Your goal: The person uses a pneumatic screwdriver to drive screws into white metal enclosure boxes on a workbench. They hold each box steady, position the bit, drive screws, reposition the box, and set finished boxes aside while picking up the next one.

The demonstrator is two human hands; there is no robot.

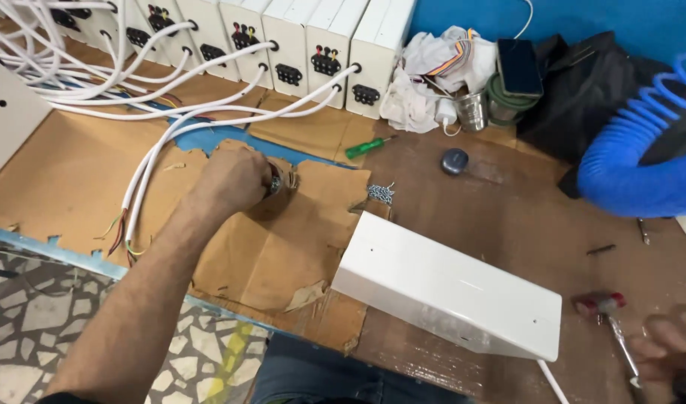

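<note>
Cardboard lies under my left hand [234, 179], which is fisted around a small metal part [277, 179]; my blurred right hand [668, 344] grips a red-handled tool [608, 318] beside the white box [447, 292].

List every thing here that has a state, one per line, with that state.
left hand: closed on a small cylindrical part, pressed to the cardboard.
right hand: blurred, by the red-tipped tool; grip unclear.
white metal cover: lying flat, untouched.
green screwdriver: lying loose.
white cables: plugged into the white boxes.
phone: screen dark.
</note>
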